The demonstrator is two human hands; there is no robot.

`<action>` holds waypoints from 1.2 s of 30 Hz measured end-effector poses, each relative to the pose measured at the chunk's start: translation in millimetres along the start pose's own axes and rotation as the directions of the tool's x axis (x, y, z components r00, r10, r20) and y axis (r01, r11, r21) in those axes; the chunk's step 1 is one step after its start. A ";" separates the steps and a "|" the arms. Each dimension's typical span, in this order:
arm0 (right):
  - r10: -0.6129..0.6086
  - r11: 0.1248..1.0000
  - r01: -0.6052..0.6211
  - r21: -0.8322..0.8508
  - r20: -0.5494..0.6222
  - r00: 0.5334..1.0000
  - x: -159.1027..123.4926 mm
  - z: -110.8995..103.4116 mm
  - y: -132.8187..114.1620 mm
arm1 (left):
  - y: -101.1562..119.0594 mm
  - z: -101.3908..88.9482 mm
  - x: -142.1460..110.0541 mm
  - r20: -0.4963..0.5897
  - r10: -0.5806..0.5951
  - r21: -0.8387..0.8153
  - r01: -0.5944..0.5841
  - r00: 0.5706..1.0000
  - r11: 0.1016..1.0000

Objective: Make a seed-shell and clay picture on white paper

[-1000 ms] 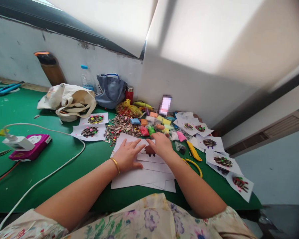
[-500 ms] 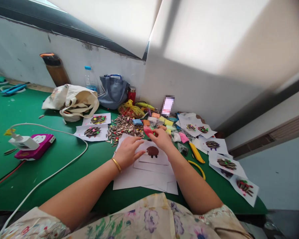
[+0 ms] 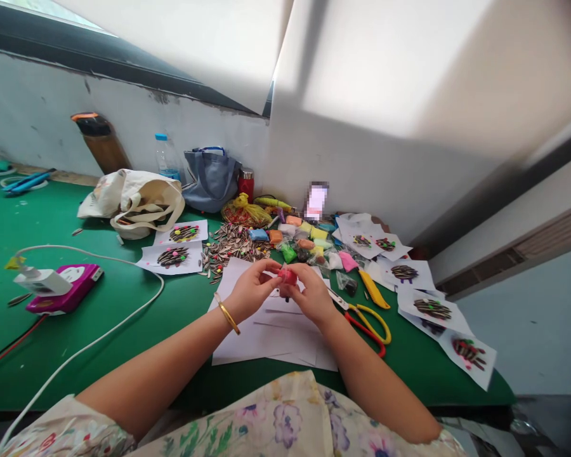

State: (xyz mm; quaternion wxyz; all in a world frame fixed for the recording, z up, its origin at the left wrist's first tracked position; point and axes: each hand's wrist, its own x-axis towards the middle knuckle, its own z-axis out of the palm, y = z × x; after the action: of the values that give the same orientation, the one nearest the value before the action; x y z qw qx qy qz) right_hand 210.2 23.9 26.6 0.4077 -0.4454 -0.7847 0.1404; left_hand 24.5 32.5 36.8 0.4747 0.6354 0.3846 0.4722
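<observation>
Fingers of my left hand (image 3: 253, 291) and my right hand (image 3: 313, 297) meet over the paper, both closed on a small red packet of modelling clay (image 3: 288, 277). Its wrapping looks like clear plastic. Beneath them lie white paper sheets (image 3: 247, 343); the brown animal figure on the top sheet is mostly covered by my hands. Just right of my right hand are scissors (image 3: 368, 324) with yellow and red handles. Beyond my hands spreads a pile of striped sunflower seeds (image 3: 235, 244), with several wrapped clay packets (image 3: 304, 244) beside it.
Hedgehog pictures covered in seeds (image 3: 432, 308) line the right edge, with two more (image 3: 172, 256) at left. A yellow cutter (image 3: 374, 290), phone (image 3: 316, 200), cloth bags (image 3: 214, 181), bottles and a purple power block (image 3: 71, 289) with a white cable stand around.
My right hand has brought the red clay packet back toward me, and my left hand has risen off the paper to grip it too. The scissors now show more fully.
</observation>
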 end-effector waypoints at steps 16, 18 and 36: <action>-0.018 0.989 0.017 -0.146 -0.004 1.000 -7.8 2.9 -0.2 | -13.8 -4.6 -10.1 -0.035 0.263 0.498 -0.211 0.964 0.841; -0.021 0.990 0.021 -0.142 0.003 1.000 -8.3 3.6 -0.9 | -12.3 -6.5 -10.0 -0.015 0.301 0.528 -0.248 0.954 0.812; 0.007 0.981 -0.002 -0.192 0.025 1.000 -8.6 2.1 4.6 | -14.1 -11.1 -9.0 -0.069 0.326 0.527 -0.243 0.943 0.815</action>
State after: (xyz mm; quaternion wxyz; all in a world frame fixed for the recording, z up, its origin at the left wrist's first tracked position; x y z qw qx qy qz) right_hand 213.6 19.8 18.1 0.3524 -0.4827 -0.7986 0.0707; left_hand 10.9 30.3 22.3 0.1814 0.7497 0.4324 0.4671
